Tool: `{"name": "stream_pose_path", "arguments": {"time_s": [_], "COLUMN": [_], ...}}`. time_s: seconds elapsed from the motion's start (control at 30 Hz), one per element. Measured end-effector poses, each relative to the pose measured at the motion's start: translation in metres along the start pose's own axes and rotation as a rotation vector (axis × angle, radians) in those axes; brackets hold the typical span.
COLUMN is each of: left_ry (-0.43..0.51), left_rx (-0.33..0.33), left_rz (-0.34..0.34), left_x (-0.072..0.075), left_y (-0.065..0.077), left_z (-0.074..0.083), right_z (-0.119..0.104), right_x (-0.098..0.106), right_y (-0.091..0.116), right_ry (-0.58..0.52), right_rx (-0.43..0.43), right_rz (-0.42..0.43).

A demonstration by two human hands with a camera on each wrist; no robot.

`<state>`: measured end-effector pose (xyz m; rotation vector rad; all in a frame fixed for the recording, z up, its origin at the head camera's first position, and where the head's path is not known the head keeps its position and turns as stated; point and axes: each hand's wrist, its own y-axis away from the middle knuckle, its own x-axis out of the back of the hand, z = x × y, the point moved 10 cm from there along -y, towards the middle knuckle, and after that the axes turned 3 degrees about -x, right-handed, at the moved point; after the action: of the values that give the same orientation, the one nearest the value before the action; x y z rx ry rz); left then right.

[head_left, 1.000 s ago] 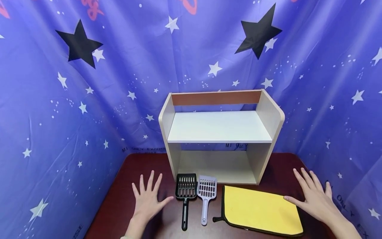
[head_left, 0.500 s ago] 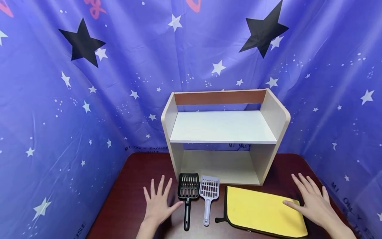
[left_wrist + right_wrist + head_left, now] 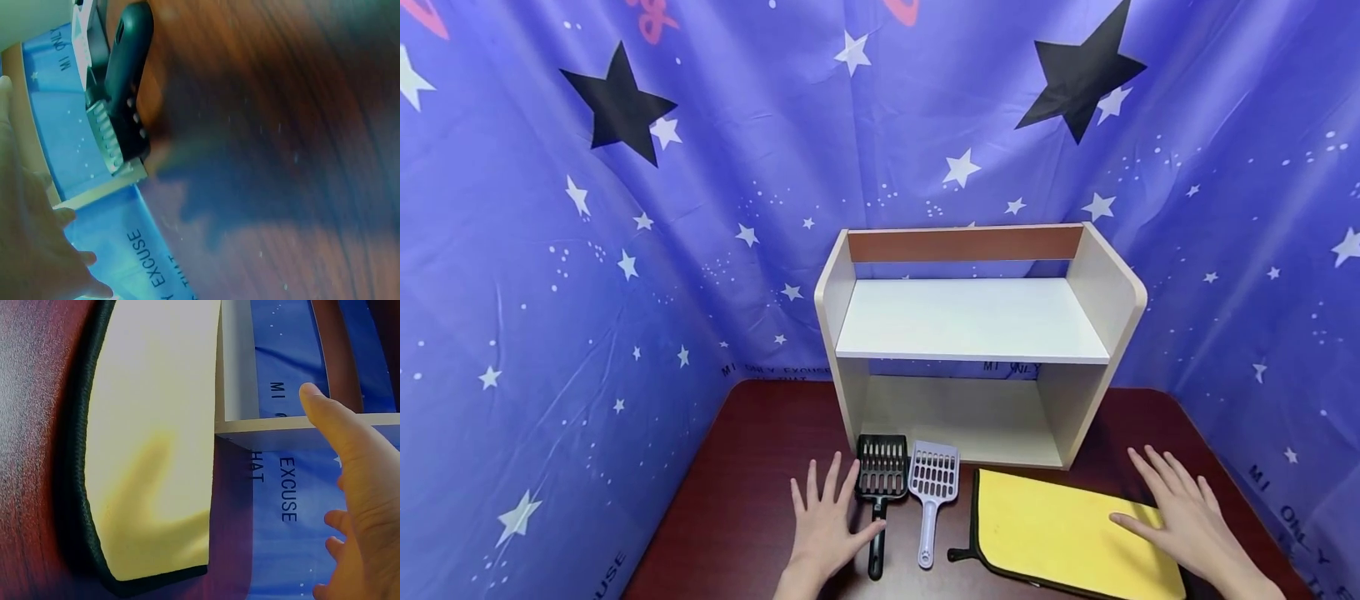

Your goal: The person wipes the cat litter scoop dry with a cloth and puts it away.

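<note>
Left hand (image 3: 826, 533) spread, gripping nothing; thumb crosses handle of black scoop (image 3: 880, 506) in head view, contact unclear. Right hand (image 3: 1189, 527) also spread, holding nothing, above right end of yellow pouch (image 3: 1063, 533). 2 scoops, black and lavender scoop (image 3: 930, 507), side by side on table (image 3: 752, 475), heads at front of shelf (image 3: 970, 317); pouch to their right. Best grip, likely: black scoop by handle, clear of lavender neighbour; pouch by edge.
</note>
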<state>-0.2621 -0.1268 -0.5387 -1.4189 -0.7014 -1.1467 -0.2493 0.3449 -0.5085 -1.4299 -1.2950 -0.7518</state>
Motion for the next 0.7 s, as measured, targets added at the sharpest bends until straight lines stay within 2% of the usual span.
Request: {"name": "stream_pose_path", "arguments": {"time_s": [0.13,0.33,0.6,0.7], "left_ry": [-0.01,0.039,0.091,0.11], "left_rx": [0.006,-0.018,-0.038,-0.039], "left_rz": [-0.034,-0.032,-0.04,-0.045], "left_x": [-0.005,-0.003,0.0,0.0], "left_y": [0.002,0.002,0.003,0.005], "left_z": [0.006,0.018,0.032,0.036], "right_z": [-0.002,-0.006,-0.005,-0.003], "right_x": [-0.001,-0.003,-0.01,-0.012], "right_y": [0.0,0.002,0.001,0.001], "right_ry": [-0.006,-0.01,-0.037,-0.058], "right_rx": [0.022,0.045,0.042,0.014], "right_rz": [0.013,0.027,0.003,-0.018]}}
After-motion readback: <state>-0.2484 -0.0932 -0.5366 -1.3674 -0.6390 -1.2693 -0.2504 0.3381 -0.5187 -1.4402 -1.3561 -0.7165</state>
